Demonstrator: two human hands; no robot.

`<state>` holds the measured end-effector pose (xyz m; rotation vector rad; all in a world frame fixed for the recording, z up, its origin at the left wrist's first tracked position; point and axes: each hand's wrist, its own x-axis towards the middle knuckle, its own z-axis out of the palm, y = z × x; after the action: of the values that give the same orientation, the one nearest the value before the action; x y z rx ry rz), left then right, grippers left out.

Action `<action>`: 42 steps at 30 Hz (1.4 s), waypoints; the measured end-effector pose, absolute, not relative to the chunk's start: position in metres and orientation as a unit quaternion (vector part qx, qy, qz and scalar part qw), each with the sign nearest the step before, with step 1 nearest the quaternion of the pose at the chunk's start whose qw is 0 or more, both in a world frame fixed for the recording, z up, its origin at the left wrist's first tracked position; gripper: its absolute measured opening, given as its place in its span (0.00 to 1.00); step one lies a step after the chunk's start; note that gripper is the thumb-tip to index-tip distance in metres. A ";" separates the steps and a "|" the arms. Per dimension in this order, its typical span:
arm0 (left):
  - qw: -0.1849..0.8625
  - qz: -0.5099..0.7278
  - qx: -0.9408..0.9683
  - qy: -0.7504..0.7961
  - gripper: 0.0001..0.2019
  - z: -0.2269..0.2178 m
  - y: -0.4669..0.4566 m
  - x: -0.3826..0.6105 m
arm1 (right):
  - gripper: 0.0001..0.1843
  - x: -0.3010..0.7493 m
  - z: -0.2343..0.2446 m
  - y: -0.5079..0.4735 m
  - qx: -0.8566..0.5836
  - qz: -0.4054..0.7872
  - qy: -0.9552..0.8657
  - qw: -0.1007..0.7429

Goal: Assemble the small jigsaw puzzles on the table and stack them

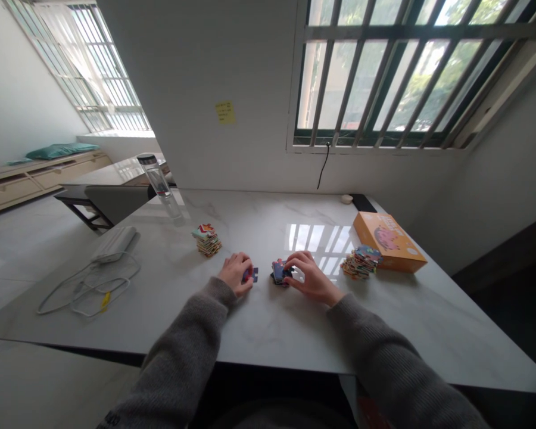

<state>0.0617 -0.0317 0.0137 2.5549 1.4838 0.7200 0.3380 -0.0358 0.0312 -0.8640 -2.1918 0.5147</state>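
Observation:
My left hand (236, 271) rests on the white marble table (268, 322), fingers curled round a small blue and red puzzle piece (252, 274). A short gap to the right, my right hand (310, 275) pinches a small dark stack of puzzle pieces (279, 272) that lies on the table. Both arms wear grey sleeves. One pile of colourful puzzle pieces (207, 239) stands behind my left hand. A second pile (361, 262) stands to the right of my right hand.
An orange puzzle box (388, 241) lies at the right, beside the second pile. A clear bottle (159, 185) stands at the back left. A white adapter with looped cable (102, 262) lies at the left edge. The wall and a barred window are behind.

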 end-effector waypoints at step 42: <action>0.198 0.495 0.783 0.321 0.15 0.024 -0.049 0.109 | 0.18 0.332 0.039 -0.051 -0.302 0.154 -0.848 0.408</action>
<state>0.1085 -0.0485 0.0237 2.1896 0.8990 1.3843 0.3318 -0.0512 0.0393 -0.7602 -2.1369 0.3889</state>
